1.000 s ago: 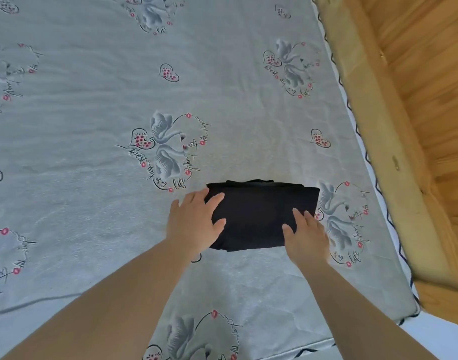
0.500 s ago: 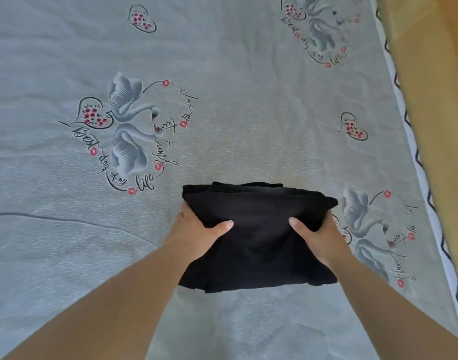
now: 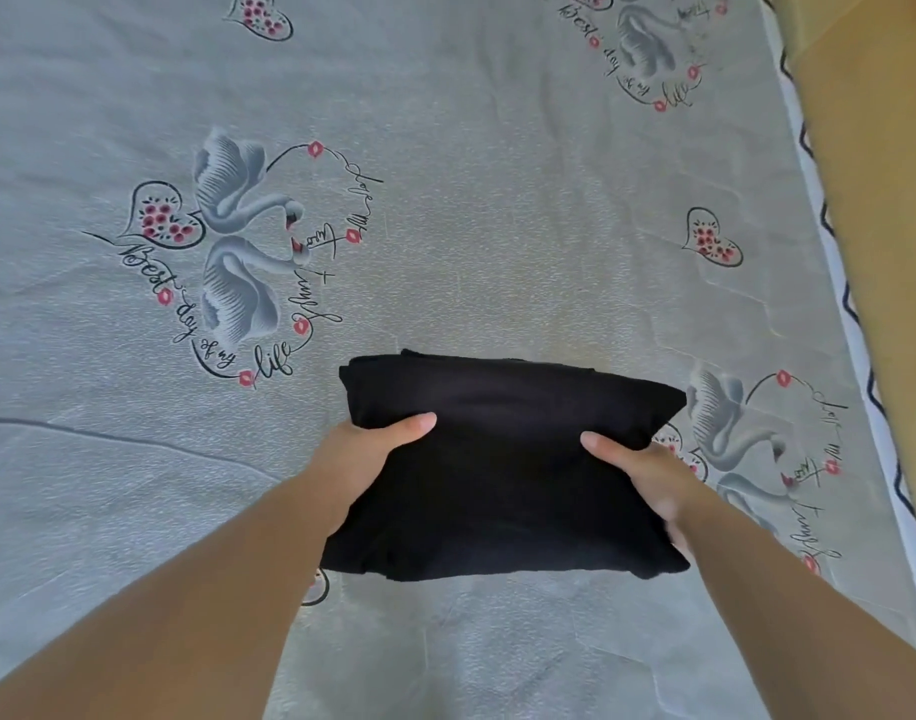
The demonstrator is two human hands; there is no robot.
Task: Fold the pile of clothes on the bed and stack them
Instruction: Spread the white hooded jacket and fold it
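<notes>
Swan-printed bedsheet [image 3: 497, 226] reading "Best day of my life" under folded black garment [image 3: 502, 475]

We see even, soft daylight, bright across the sheet [image 3: 497, 200], with no glare. Shadows are faint; a weak one lies under the black garment [image 3: 502, 459], whose folds vanish in its darkness. The print looks slightly soft. Wide-angle distortion bends the bed edge [image 3: 830, 252] and stretches the forearms.
</notes>
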